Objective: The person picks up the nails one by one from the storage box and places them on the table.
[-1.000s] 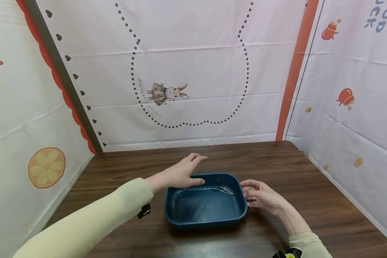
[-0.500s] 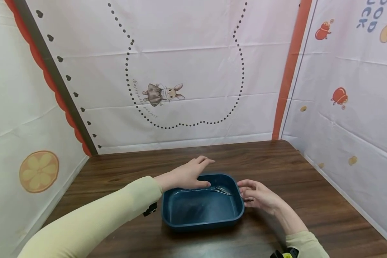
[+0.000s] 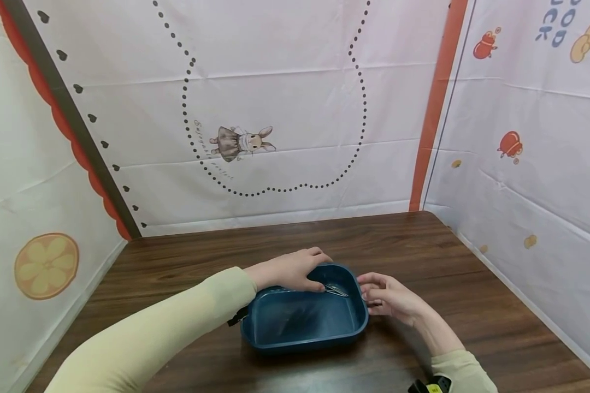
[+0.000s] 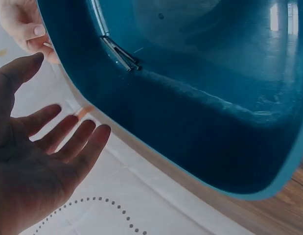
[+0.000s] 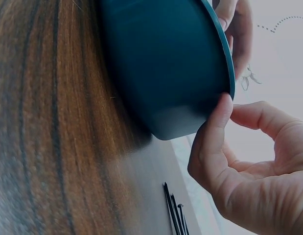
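A dark blue plastic tray [image 3: 305,339] sits on the brown wooden table [image 3: 187,256]. A thin metal utensil [image 3: 337,290] lies inside it by the far right corner, also visible in the left wrist view [image 4: 118,52]. My left hand [image 3: 300,270] lies over the tray's far rim, thumb close to the utensil; the left wrist view shows its palm [image 4: 48,147] open with straight fingers. My right hand [image 3: 381,295] is at the tray's right rim. In the right wrist view its thumb [image 5: 221,110] touches the rim of the tray [image 5: 161,63], with the other fingers loosely curved and apart from it.
Thin black sticks [image 5: 174,215] lie on the table beside my right hand. Printed fabric walls [image 3: 275,109] close the table in at the back, left and right. Bare wood runs in front of and behind the tray.
My left hand has slid right along the far rim and dropped lower, toward the metal utensil. The right hand stays at the right rim. The view has shifted slightly.
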